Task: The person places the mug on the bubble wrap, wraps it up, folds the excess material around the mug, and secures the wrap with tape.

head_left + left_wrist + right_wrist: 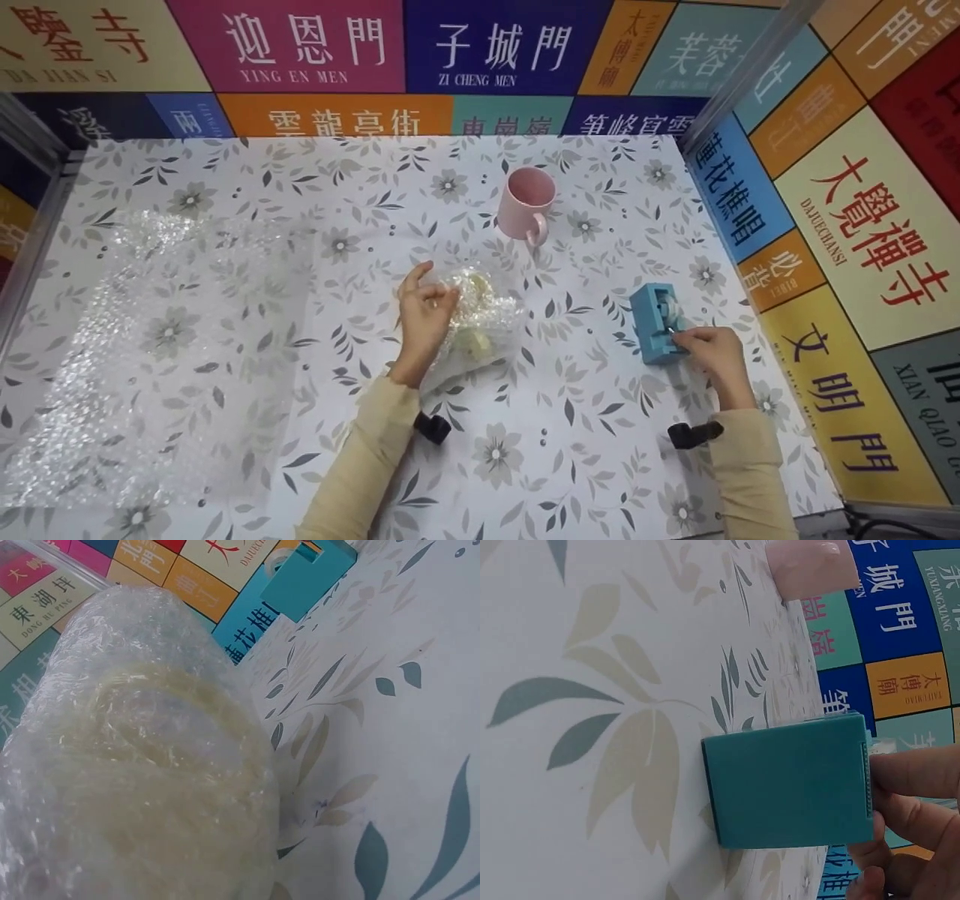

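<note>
A bundle in clear bubble wrap (480,315) lies on the table, and a pale yellow curved shape shows through it. My left hand (426,315) is at the bundle's left edge, fingers bent upward and tips against the wrap; whether they pinch it is unclear. Close up in the left wrist view, the bubble wrap (142,765) hides that hand. On the right, my right hand (712,356) pinches the end of the tape at the front of a blue tape dispenser (649,326). In the right wrist view, its fingers (915,772) meet the dispenser's (787,787) edge.
A pink mug (521,206) stands upright behind the bundle. A large sheet of bubble wrap (165,360) lies flat over the table's left side. Printed panels (315,45) rise along the back and right edges of the flower-patterned table (495,457).
</note>
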A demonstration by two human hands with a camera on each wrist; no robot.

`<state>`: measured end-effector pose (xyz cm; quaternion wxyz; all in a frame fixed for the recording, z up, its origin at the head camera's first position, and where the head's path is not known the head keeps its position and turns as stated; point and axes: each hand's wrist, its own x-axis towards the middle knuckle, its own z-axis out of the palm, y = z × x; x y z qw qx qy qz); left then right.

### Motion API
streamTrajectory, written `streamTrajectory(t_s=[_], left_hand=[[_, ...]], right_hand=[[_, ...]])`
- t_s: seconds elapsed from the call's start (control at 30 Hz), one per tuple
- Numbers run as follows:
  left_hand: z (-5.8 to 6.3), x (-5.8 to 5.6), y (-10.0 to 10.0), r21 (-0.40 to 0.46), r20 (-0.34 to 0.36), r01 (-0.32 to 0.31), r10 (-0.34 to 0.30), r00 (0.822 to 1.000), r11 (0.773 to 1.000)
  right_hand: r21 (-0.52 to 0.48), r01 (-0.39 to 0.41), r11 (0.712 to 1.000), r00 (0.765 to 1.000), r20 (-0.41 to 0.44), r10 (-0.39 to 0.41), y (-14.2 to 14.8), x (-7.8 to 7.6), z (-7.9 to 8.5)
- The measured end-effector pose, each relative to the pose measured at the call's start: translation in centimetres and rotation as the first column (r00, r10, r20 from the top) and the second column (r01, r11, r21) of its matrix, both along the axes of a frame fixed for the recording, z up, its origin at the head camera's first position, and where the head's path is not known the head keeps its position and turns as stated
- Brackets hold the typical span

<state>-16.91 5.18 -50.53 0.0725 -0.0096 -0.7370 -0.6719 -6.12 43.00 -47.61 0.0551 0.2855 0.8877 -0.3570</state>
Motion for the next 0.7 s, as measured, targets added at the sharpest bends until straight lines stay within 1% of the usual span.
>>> streamTrajectory(t_s=[0.07,0.17,0.3,0.4,0.53,0.6,0.7], left_hand=[[0.0,0.0,0.1,-0.009,-0.014,-0.009,0.009,1.0,1.0],[0.1,0.0,0.3,0.025,-0.021,-0.005,0.005,1.0,1.0],[0.1,0.0,0.3,0.062,-0.019,0.007,-0.006,1.0,0.998],[0.0,0.0,0.3,0.049,-0.028,0.0,0.002,1.0,0.999],[-0.1,0.0,0.4,0.028,-0.032,-0.012,0.013,0.999,1.0],[-0.1,0.0,0.3,0.027,-0.028,-0.014,0.015,1.0,1.0],[-0.2,0.0,0.3,0.028,-0.024,-0.012,0.013,1.0,1.0]], right_hand=[[0.023,0.004,1.0,1.0,-0.01,-0.003,-0.2,0.0,0.1],[0.027,0.009,1.0,1.0,-0.011,-0.009,-0.2,-0.2,0.3],[-0.05,0.02,0.999,0.997,0.074,-0.016,0.1,-0.6,0.7],[-0.104,0.025,0.994,0.988,0.151,-0.009,0.3,-0.8,1.0],[-0.136,0.012,0.991,0.978,0.206,0.016,0.4,-1.0,1.3],[-0.148,0.004,0.989,0.978,0.208,0.027,0.3,-0.9,1.4],[-0.171,-0.016,0.985,0.984,0.172,0.046,0.3,-0.8,1.7]])
